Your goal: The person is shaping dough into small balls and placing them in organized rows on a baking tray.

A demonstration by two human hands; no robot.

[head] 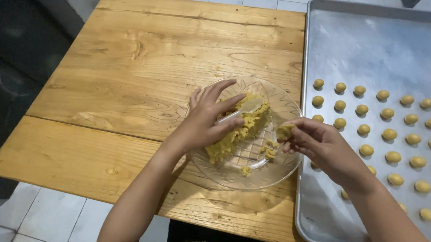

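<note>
1. A wooden table stands on a white tiled floor, with a dark wall off to the left.
2. A clear glass bowl sits near the table's right edge, just beside a large metal tray. Its rim seems to touch or overlap the tray's lip; I cannot tell which.
3. The left hand rests inside the bowl, fingers spread and pressing on the yellow dough. What looks like a clear spoon lies under the fingertips; whether the grip is closed on it cannot be told.
4. The right hand is over the bowl's right rim, its grip pinched on a small dough piece.
5. Rows of dough balls fill the tray's middle and lower right; its upper part is bare metal.
6. Risks, as I judge them:
   - The bowl is close to the tray's lip, so a hard press by the left hand could tip or slide it.
   - The right forearm hangs over the nearest balls and could flatten them if it drops.
   - The tray reaches past the table's front edge, so weight on that corner could tilt it.
   - Sticky dough may cling to the fingers and leave uneven pieces.
</note>
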